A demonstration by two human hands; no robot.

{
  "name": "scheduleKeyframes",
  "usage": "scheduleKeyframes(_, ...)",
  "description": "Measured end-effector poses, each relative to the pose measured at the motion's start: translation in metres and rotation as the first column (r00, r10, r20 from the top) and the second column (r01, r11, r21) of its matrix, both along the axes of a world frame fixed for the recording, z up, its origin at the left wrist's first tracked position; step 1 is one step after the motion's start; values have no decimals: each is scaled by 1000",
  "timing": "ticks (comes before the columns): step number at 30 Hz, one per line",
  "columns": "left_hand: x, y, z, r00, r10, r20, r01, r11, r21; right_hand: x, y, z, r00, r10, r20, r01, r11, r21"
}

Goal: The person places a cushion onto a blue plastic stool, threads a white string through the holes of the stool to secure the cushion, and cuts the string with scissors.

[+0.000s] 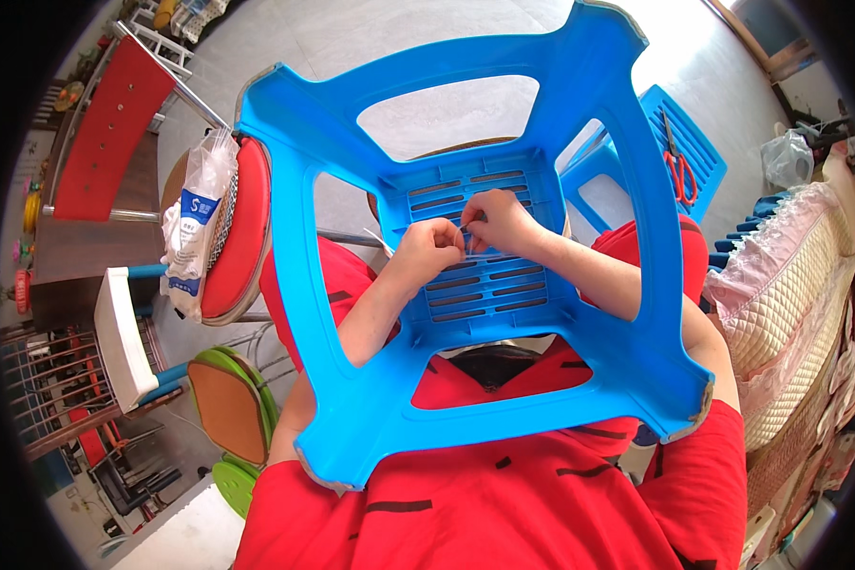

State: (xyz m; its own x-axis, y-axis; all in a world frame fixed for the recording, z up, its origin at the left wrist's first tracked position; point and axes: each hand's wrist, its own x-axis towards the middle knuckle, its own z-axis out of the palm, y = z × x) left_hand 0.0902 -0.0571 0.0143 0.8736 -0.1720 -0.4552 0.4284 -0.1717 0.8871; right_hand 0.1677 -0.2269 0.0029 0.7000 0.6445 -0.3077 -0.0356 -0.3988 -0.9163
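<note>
An upturned blue plastic stool rests over my red-clothed lap, its legs pointing up. Inside it, both hands meet at the slatted underside of the seat. The fingertips of my left hand are pinched together around a thin strand, too small to make out clearly. Close beside them on the right, my right hand has its fingers curled and pinched at that same strand. Red-handled scissors lie on a second blue stool at the right, outside the one I hold.
At left stand a red-cushioned chair bearing a white plastic package, a white-and-blue frame and green-rimmed round seats. Quilted cream bedding piles up at right, near a plastic bag. Pale tiled floor lies beyond.
</note>
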Motion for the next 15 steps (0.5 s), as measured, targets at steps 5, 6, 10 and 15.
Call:
scheduleKeyframes(5,0,-1,-1,1000,3,1,-3,1000,12,1,1,-3,1000,0,-9,0,1000,-27)
scheduleKeyframes(6,0,-1,-1,1000,4,5,-4,1000,14,1,1,-4,999,24,-33,-25,999,-22)
scheduleKeyframes(10,-1,-1,1,1000,-20,13,20,1000,21,3,-3,-4,976,89,-199,-94,995,-19)
scheduleKeyframes(15,-4,2,3,998,-55,25,54,998,15,3,-3,1,927,74,-367,-74,997,13)
